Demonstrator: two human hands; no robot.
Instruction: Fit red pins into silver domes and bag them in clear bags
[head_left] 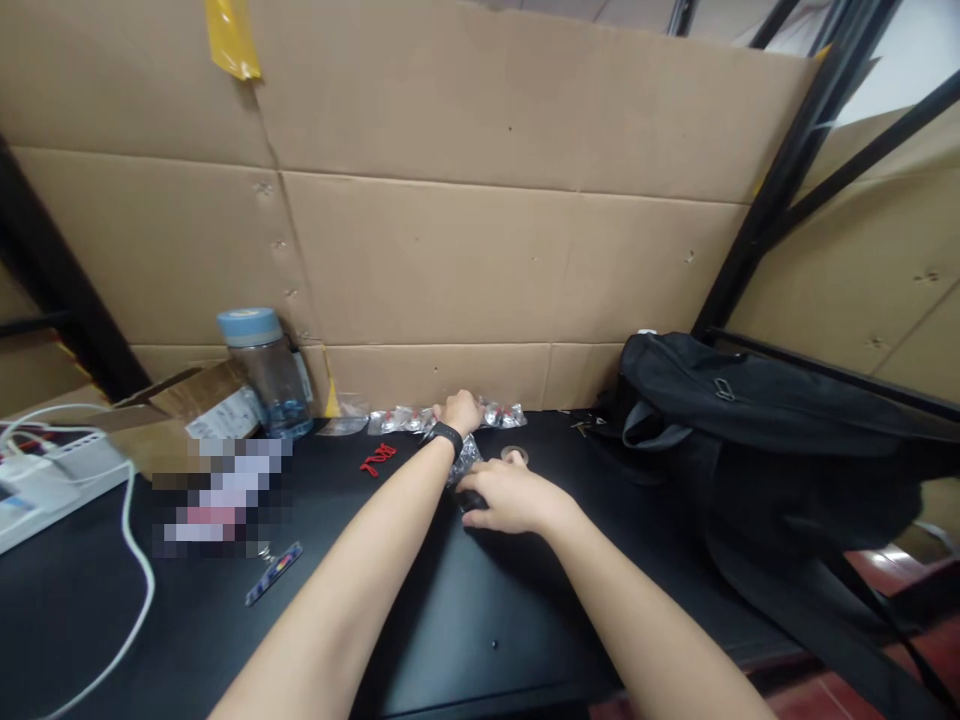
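Observation:
At the back of the black desk, my left hand (459, 410), with a black band on its wrist, is bent over a row of small clear plastic packets (409, 419) with red bits inside. Its fingertips are partly hidden, and the fingers look closed on a packet. Nearer to me, my right hand (514, 497) curls its thumb and fingers around a small dark object (471, 501), mostly covered. Crinkled clear plastic (466, 459) lies between the two hands. Beside the right hand's far edge is a small pale ring-shaped item (515, 454). Red curly pieces (378, 459) lie to the left.
A blue-lidded bottle (264, 370) and an opened cardboard box (176, 410) stand at left, near a white power strip (60, 490) with a cable. A small colourful strip (274, 573) lies in front. A black backpack (720, 430) fills the right. Cardboard (420, 260) walls the back.

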